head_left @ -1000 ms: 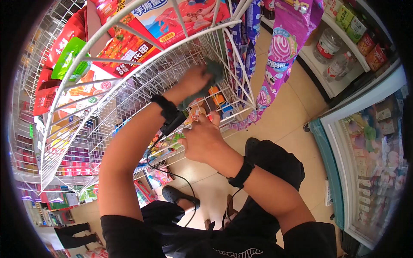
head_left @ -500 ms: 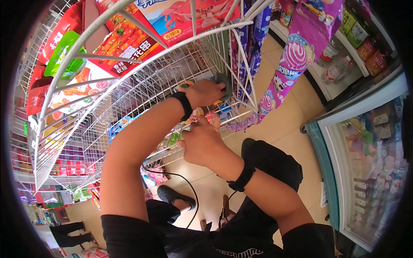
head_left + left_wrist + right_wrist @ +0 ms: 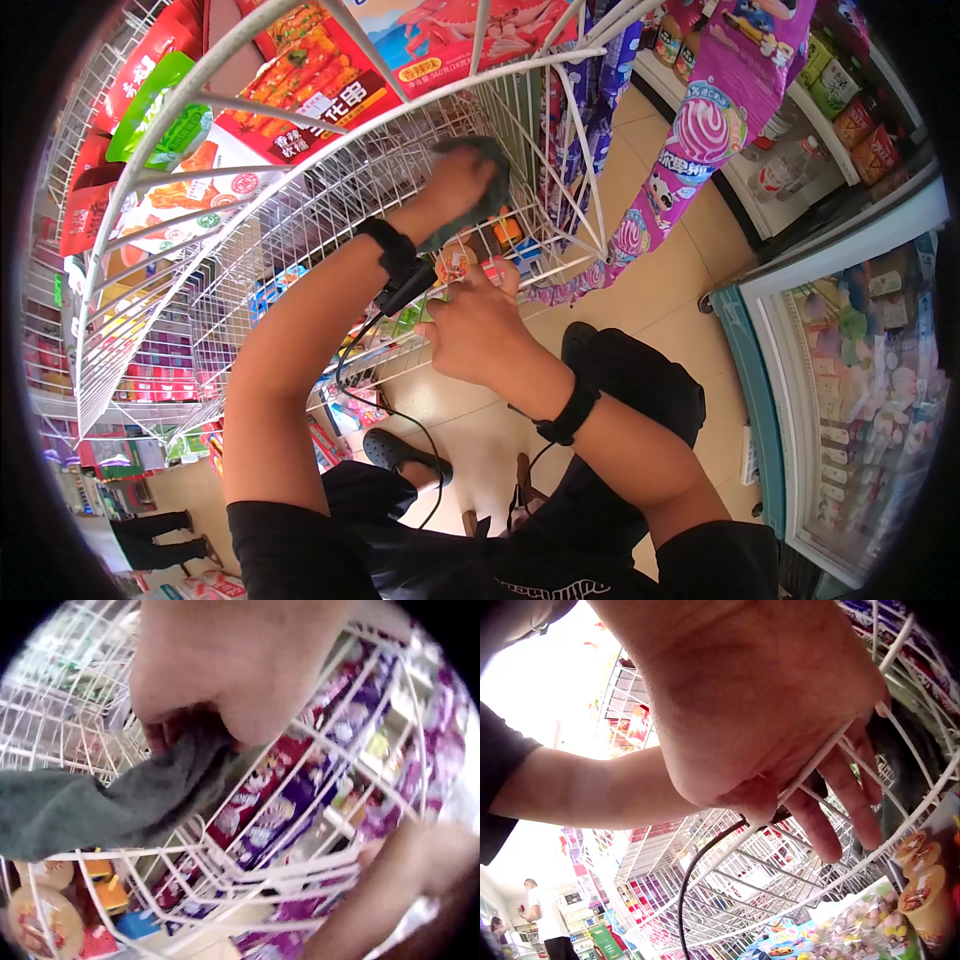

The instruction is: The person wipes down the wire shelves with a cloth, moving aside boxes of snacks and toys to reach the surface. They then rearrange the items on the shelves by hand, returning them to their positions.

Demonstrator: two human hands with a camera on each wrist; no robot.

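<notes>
Bunched dark green cloth (image 3: 492,200) is gripped by my left hand (image 3: 455,190), inside the white wire basket (image 3: 335,240). In the left wrist view the cloth (image 3: 120,814) hangs out of the curled fingers of my left hand (image 3: 232,667) and stretches leftward above the wires. My right hand (image 3: 485,330) grips the basket's near rim. The right wrist view has my right hand (image 3: 757,705) over the rim wire, its fingers (image 3: 821,832) reaching between the wires.
Boxed and bagged snacks (image 3: 310,90) fill the upper rack. Purple packets (image 3: 700,130) hang on the basket's right side. Round tubs (image 3: 45,922) and small packs lie below the wires. A glass-topped freezer (image 3: 860,380) stands at the right. A black cable (image 3: 435,440) hangs beside the legs.
My left hand has moved up and left across the basket since half a second ago, carrying the cloth. My right hand stays at the rim.
</notes>
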